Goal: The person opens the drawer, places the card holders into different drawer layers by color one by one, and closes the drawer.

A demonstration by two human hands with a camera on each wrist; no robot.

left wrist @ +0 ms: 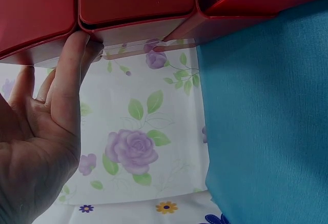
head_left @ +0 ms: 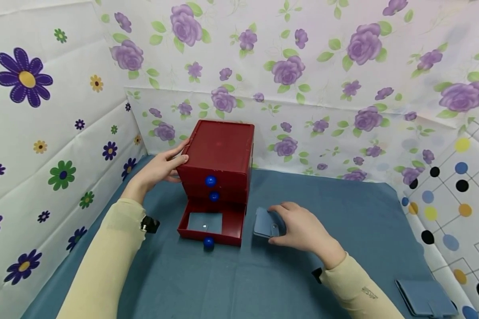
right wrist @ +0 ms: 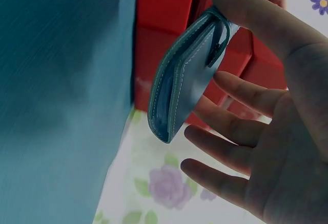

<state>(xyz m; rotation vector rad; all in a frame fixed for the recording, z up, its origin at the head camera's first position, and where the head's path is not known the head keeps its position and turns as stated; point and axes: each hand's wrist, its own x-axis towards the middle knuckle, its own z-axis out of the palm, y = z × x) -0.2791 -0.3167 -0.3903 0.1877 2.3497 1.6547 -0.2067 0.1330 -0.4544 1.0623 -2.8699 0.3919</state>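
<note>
My left hand (head_left: 158, 169) rests against the left side of a red drawer cabinet (head_left: 223, 146), its fingers mostly straight in the left wrist view. The cabinet's bottom drawer (head_left: 233, 232) is pulled out; a flat blue wallet (head_left: 211, 223) with a snap lies in it. To the right of that drawer, my right hand (head_left: 301, 226) pinches a small blue wallet (head_left: 266, 224) with a snap strap. In the right wrist view this wallet (right wrist: 192, 75) is seen edge-on, held near its strap end between thumb and fingers.
Another blue wallet (head_left: 427, 299) lies at the front right of the blue tablecloth (head_left: 231, 283). Blue ball knobs (head_left: 210, 180) stick out from the drawer fronts. Flower-patterned sheets (head_left: 315, 57) stand behind and to the left, and a dotted sheet (head_left: 463, 195) to the right.
</note>
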